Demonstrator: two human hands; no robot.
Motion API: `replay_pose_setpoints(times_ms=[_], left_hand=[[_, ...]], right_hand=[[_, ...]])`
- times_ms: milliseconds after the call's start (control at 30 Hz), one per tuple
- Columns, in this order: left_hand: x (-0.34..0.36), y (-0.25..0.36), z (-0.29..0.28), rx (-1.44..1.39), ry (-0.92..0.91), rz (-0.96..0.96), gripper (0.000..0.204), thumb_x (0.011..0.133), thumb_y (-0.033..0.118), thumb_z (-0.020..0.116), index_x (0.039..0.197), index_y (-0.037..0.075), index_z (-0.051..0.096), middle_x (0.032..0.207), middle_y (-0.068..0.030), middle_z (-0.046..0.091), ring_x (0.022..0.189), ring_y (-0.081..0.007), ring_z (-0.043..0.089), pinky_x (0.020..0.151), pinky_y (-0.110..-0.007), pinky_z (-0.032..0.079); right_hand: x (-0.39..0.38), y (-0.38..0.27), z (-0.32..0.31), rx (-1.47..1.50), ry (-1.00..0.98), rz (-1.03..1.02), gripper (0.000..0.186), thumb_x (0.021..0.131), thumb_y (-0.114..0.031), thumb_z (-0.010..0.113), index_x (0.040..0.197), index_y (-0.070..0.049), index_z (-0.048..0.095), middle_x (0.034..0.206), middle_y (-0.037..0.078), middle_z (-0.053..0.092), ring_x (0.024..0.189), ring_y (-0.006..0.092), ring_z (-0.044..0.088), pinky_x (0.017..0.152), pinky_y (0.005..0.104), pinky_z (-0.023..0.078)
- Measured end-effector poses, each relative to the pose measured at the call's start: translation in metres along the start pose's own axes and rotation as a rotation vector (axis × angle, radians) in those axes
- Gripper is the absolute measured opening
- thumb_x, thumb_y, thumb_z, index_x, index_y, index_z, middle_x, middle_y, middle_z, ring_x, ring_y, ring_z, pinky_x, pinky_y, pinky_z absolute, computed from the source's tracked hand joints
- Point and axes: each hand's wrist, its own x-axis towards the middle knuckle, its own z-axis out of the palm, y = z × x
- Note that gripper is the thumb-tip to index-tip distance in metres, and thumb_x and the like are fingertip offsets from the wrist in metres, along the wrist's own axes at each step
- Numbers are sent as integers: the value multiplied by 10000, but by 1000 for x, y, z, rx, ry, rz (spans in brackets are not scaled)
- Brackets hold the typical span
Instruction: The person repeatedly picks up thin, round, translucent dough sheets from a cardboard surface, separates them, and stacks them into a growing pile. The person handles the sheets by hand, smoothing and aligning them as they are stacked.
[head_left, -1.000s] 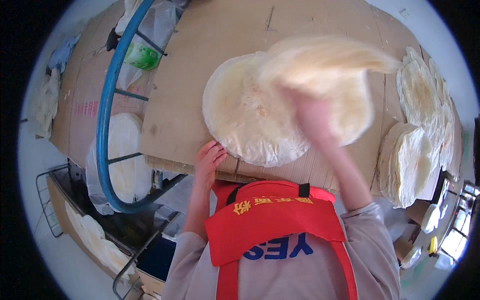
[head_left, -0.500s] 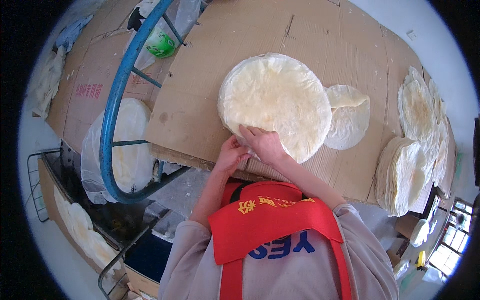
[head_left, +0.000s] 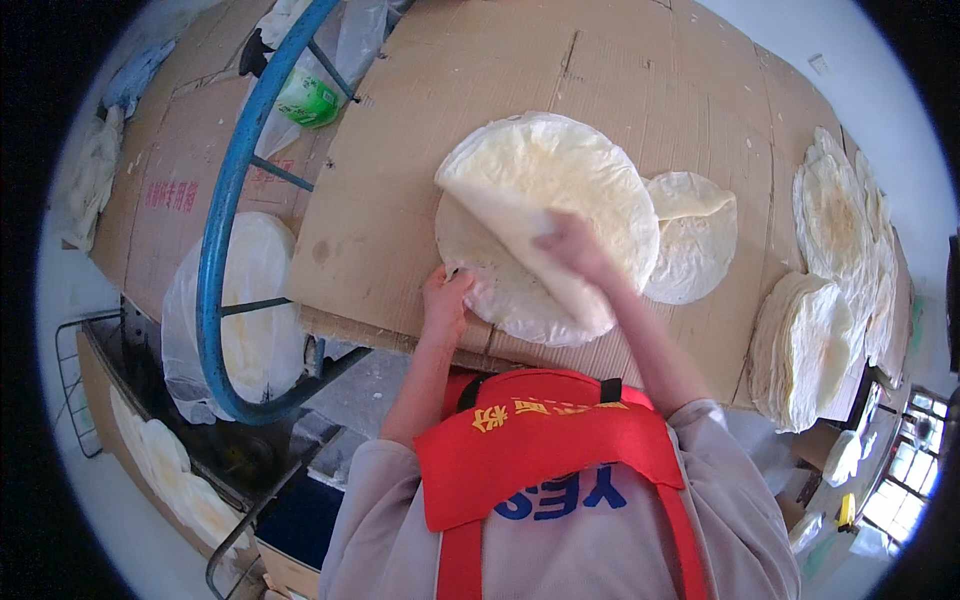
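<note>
A stack of thin round flatbreads lies on the cardboard-covered table in front of me. The near part of its top flatbread is lifted and folded back, and the paler round beneath shows. My right hand, smeared by motion, has hold of the folded-back part. At the stack's near left edge, my left hand has its fingers closed on the rim of the lower layer. A smaller flatbread, partly folded over, lies against the stack's right side.
A blue metal rail curves along the table's left side. Beyond it are a plastic-wrapped flatbread stack and a green-and-white package. More flatbreads stand in a tall pile and lie overlapping at the far right.
My right hand has moved right and away from me, peeling the top flatbread's near edge up and over. My left hand has shifted slightly left and stays at the stack's rim.
</note>
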Motion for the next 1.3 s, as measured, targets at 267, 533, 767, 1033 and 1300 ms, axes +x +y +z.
replay_pose_setpoints(times_ms=[267, 533, 767, 1033, 1300], left_hand=[[-4, 7, -2, -36, -1, -35, 246, 773, -19, 493, 1017, -16, 522, 901, -107, 592, 755, -216, 612, 634, -345, 536], [-5, 6, -4, -23, 22, -26, 290, 767, -2, 517, 1057, 0, 517, 968, -86, 585, 829, -199, 589, 720, -343, 502], [-23, 7, -28, -103, 142, 135, 238, 779, 8, 524, 1016, 7, 542, 935, -65, 592, 799, -162, 593, 664, -295, 512], [-44, 1, -7, 90, -17, 122, 239, 815, -12, 481, 1049, 10, 520, 957, -60, 588, 829, -123, 570, 694, -259, 479], [-52, -5, 5, 443, 34, 330, 200, 803, 17, 494, 994, -19, 541, 924, -95, 609, 838, -163, 575, 719, -287, 454]], right_hand=[[29, 7, -263, 53, 412, -28, 528, 659, -149, 711, 1099, 22, 472, 900, 62, 566, 791, 155, 542, 713, 293, 467], [-12, -105, -363, -154, 421, -386, 344, 752, -91, 557, 1083, 4, 552, 890, 77, 615, 787, 139, 571, 750, 284, 459], [-16, -130, -253, -646, 545, -390, 285, 719, -86, 544, 998, -50, 592, 803, 127, 631, 723, 217, 606, 662, 331, 478], [-76, -72, 36, -949, -67, -450, 574, 710, -85, 531, 1254, -114, 352, 837, 98, 544, 711, 229, 606, 502, 337, 492], [-73, -71, 77, -777, 2, -548, 572, 690, -89, 555, 1227, -73, 360, 832, 138, 527, 708, 280, 595, 523, 366, 492]])
